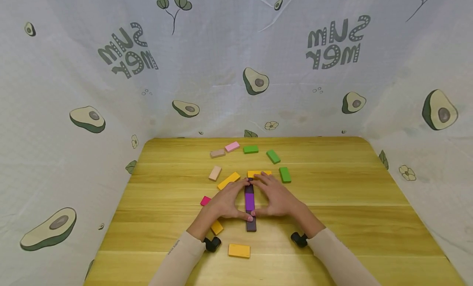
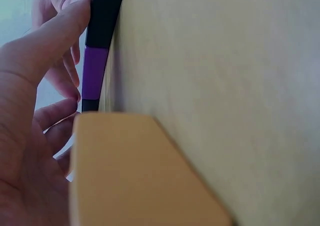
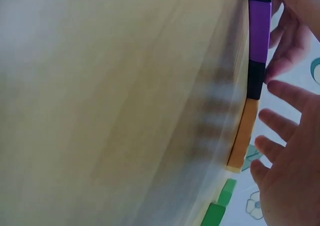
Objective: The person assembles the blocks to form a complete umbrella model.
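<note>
Touching purple-and-dark block row (image 1: 249,201) on table (image 1: 332,175) from both sides, left hand (image 1: 226,202) and right hand (image 1: 278,198), fingers loosely arched, not clenched, thumbs at near dark block (image 1: 251,225), yellow block (image 1: 255,173) at far end

Fourteen visible blocks (image 1: 249,202), two hands (image 1: 226,200), two wrist cameras (image 1: 213,244).

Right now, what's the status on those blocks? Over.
Left hand, right hand flank purple block. It's lined up between near dark block and far dark block. Yellow block lies crosswise at far end.
</note>
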Tool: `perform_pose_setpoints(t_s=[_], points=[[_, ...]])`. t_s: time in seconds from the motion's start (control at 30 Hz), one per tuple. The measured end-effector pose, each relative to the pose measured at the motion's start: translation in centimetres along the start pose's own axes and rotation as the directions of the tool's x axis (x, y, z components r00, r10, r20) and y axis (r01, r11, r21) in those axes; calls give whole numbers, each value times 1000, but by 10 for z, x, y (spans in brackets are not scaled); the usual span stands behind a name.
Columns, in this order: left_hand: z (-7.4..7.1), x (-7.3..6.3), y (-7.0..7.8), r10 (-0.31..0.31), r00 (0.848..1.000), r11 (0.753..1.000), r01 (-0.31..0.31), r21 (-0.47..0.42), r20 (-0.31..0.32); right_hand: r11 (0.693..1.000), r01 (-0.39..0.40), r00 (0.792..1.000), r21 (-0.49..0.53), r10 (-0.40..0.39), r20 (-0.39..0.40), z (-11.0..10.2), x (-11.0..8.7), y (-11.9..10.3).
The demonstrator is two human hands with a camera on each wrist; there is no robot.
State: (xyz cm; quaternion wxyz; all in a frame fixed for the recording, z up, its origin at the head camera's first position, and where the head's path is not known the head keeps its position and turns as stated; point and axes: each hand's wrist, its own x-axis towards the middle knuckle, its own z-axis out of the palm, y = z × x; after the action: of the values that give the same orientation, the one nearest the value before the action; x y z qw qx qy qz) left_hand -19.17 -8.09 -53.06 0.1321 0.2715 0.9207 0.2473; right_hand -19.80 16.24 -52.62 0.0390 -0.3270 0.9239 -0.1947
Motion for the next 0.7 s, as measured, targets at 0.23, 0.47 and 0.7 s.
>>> perform_pose_setpoints(t_s=[0.23,0.47,0.7], points=[[0,-2,1,-33,999,999,33,-36,-5,1000,21,1000,-11,-21,15,2,-2,-1],[0,0,-1,-13,1000,999,12,-53,-7,999,30,998,-34,-29,47,0,-2,0],[0,-1,-1,-3,1000,998,3,-56,-3,999,25,998,-33,-23,50,0,-1,1]])
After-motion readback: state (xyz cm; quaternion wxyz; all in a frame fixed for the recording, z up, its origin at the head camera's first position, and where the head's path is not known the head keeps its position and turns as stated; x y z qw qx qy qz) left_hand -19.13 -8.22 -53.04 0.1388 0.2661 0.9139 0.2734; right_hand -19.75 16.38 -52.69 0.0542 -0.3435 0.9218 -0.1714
